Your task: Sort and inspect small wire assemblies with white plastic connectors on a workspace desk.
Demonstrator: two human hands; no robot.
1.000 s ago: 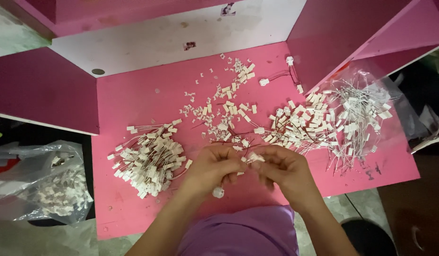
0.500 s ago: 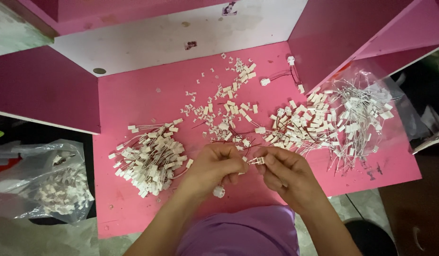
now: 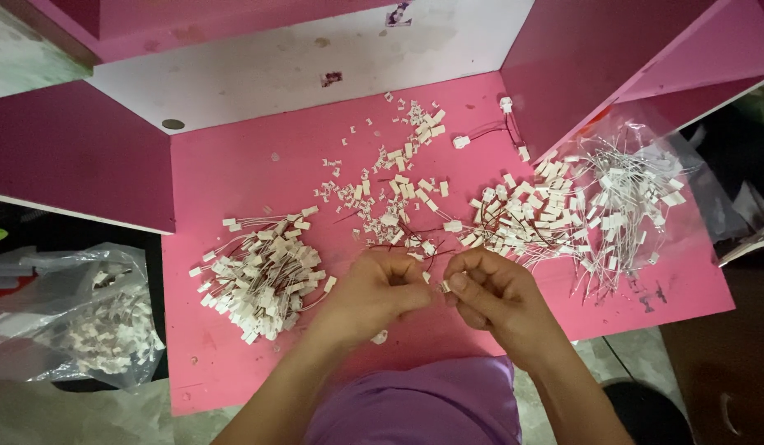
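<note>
My left hand [image 3: 375, 295] and my right hand [image 3: 493, 298] meet over the near middle of a pink table [image 3: 234, 165]. Their fingertips pinch a small white plastic connector with thin red wires [image 3: 435, 280] between them. A pile of wired white connectors [image 3: 262, 272] lies left of my left hand. A larger heap of the same wired connectors [image 3: 555, 214] spreads to the right, partly on a clear plastic bag [image 3: 646, 140]. Loose small white connector pieces [image 3: 394, 181] are scattered in the middle beyond my hands. One white piece [image 3: 379, 337] lies under my left wrist.
Pink panels stand at the left [image 3: 69, 156] and right [image 3: 596, 58], with a white back board [image 3: 299, 58] behind the table. A clear bag holding white pieces [image 3: 77, 321] sits off the table's left edge. My purple clothing [image 3: 415, 408] fills the bottom centre.
Both hands have stayed over the same spot; the fingers shifted slightly while working the small connector between them. The piles have not moved.
</note>
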